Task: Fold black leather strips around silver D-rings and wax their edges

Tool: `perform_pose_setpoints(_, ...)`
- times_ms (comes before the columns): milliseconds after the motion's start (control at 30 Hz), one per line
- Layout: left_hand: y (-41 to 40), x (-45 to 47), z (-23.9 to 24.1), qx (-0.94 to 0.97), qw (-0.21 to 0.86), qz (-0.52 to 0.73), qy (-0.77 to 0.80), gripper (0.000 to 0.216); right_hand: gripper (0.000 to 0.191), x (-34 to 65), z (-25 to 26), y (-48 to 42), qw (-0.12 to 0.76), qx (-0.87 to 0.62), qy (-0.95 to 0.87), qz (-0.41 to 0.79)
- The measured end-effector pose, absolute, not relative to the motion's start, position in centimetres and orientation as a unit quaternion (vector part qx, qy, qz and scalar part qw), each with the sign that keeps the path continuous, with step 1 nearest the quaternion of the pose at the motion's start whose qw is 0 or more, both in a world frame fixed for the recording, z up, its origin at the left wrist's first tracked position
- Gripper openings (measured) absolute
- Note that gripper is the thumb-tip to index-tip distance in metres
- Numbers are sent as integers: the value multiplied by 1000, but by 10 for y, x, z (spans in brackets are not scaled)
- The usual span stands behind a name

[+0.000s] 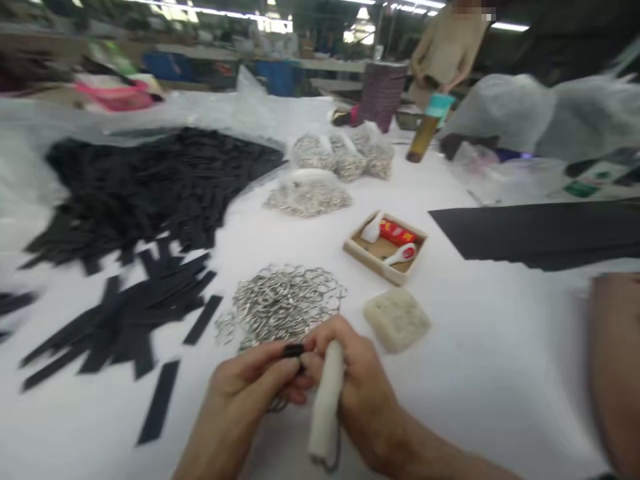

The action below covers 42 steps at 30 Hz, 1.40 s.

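Observation:
My left hand (240,397) is closed in a pinch on a short black strip (293,350), which looks folded over. Below its fingers part of a metal ring (277,405) shows; whether the strip runs through it is hidden. Against the left fingertips, my right hand (363,383) is closed, with a pale, rod-shaped handle (326,407) lying along its palm. The working end of that tool cannot be seen. Just beyond both hands lies a heap of silvery metal rings (285,300). Loose black strips (130,320) are scattered to the left.
A yellowish block (397,320) and a shallow wooden tray (367,257) with glue-like bottles lie right of the rings. Farther back are bags of metal parts (307,193), a large black strip pile (165,173) and a bottle (427,130). A person (447,50) stands behind.

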<state>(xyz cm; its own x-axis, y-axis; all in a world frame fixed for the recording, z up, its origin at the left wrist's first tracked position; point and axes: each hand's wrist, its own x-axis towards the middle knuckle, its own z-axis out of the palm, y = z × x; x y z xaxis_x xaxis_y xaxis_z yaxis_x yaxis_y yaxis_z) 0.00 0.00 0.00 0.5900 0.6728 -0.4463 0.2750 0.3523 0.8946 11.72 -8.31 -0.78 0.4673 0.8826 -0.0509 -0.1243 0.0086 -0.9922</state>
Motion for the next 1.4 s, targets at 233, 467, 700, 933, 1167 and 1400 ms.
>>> perform_pose_setpoints(233, -7, 11, 12, 480, 768, 152, 395, 16, 16, 119, 1, -87, 663, -568, -293, 390)
perform_pose_setpoints(467, -7, 9, 12, 474, 774, 158, 388, 11, 17, 118, -1, -87, 651, -579, -296, 391)
perform_pose_setpoints(700, -9, 9, 11, 471, 771, 160, 398, 10, 16, 117, 3, -86, 660, -573, -301, 383)
perform_pose_setpoints(933, -8, 9, 11, 468, 770, 159, 403, 13, 17, 117, 3, -85, 649, -585, -303, 381)
perform_pose_setpoints(1167, -8, 9, 9, 483, 766, 156, 395, 11, 17, 117, 3, -86, 639, -598, -305, 375)
perform_pose_setpoints(1400, -8, 10, 13, 474, 761, 161, 412, 9, 17, 118, 1, -87, 624, -603, -327, 374)
